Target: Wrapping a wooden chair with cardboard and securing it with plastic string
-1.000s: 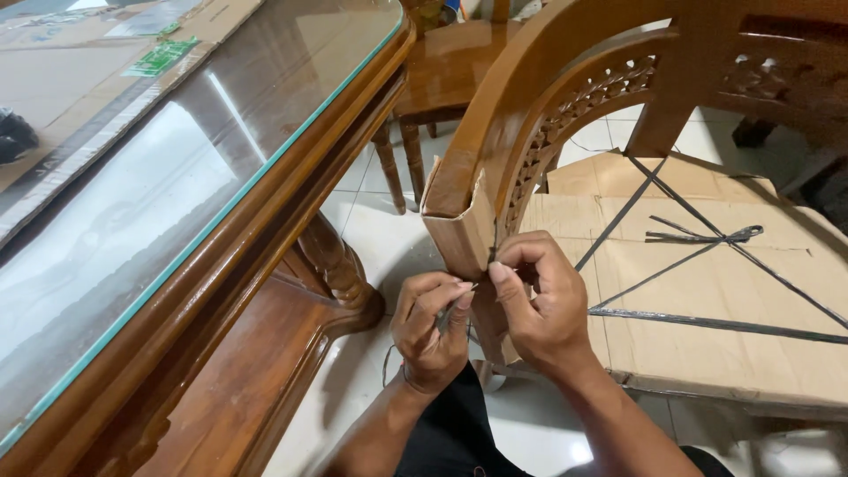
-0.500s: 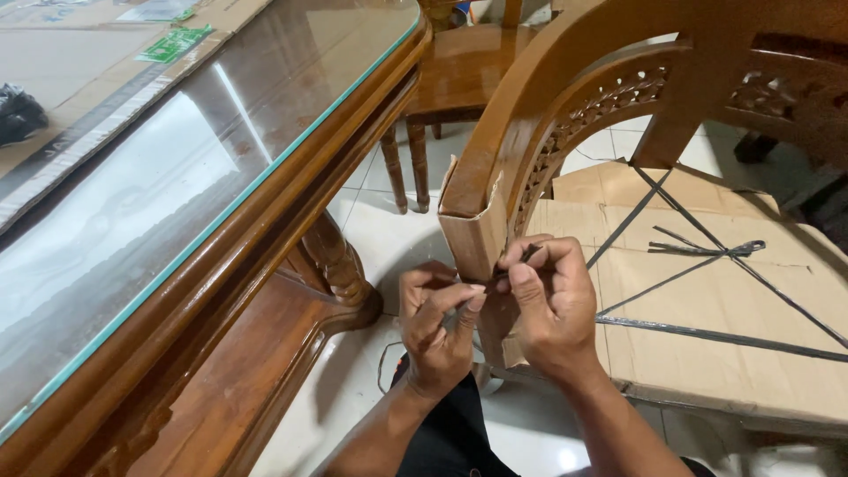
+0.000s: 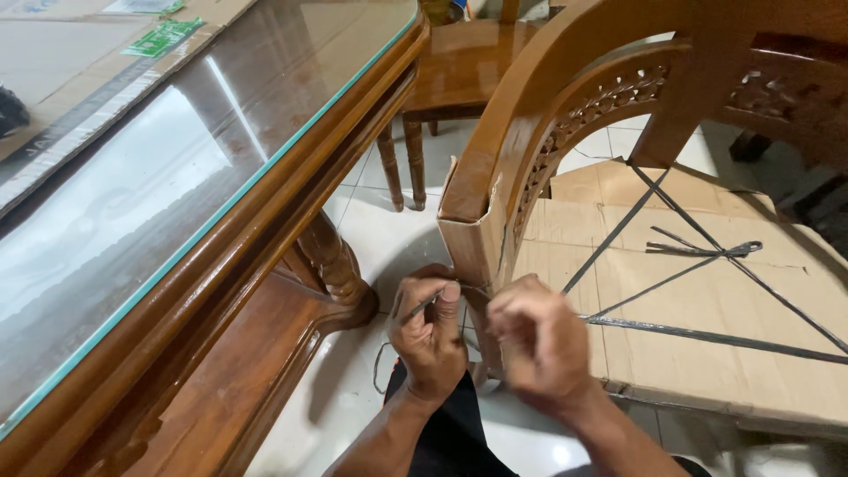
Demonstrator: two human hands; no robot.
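A carved wooden chair arm [image 3: 548,97] curves down to a front post wrapped in brown cardboard [image 3: 473,238]. My left hand [image 3: 428,340] is closed on a thin grey strap [image 3: 422,306] just below that cardboard. My right hand [image 3: 539,344] is a blurred fist beside the post, right of the left hand; what it holds is hidden. The chair seat is covered by flat cardboard [image 3: 707,309] crossed with dark packing straps [image 3: 707,250].
A glass-topped wooden table [image 3: 203,203] fills the left side, its carved leg [image 3: 331,256] close to my left hand. Flat cardboard lies on the tabletop [image 3: 79,53]. Another wooden chair [image 3: 459,62] stands behind, on a white tiled floor [image 3: 389,230].
Both hands have dropped lower along the post, away from the cardboard wrap's edge. The right hand is now blurred by motion.
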